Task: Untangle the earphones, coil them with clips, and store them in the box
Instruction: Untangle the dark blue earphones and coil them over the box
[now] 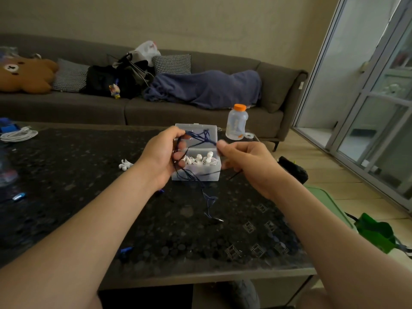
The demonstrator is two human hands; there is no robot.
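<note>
Both hands are raised over the dark table (pixel 66 175), in front of an open clear plastic box (pixel 211 175). My left hand (pixel 162 155) grips a tangled bunch of dark blue earphones (pixel 200 137). My right hand (pixel 245 161) pinches one strand of that tangle and holds it taut to the right. Loose cable hangs down to the table, ending in a plug (pixel 217 219). Inside the box lie several white coiled earphones (pixel 200 160). A white clip (pixel 125 164) lies left of the box. Blue clips (pixel 126 250) (pixel 19 196) lie nearer on the table.
A clear bottle with an orange cap (pixel 236 122) stands behind the box, a tape roll (pixel 248 135) beside it. A coiled white cable (pixel 19 135) lies far left. A grey sofa (pixel 178 112) runs behind. Green things (pixel 374 233) sit right of the table edge.
</note>
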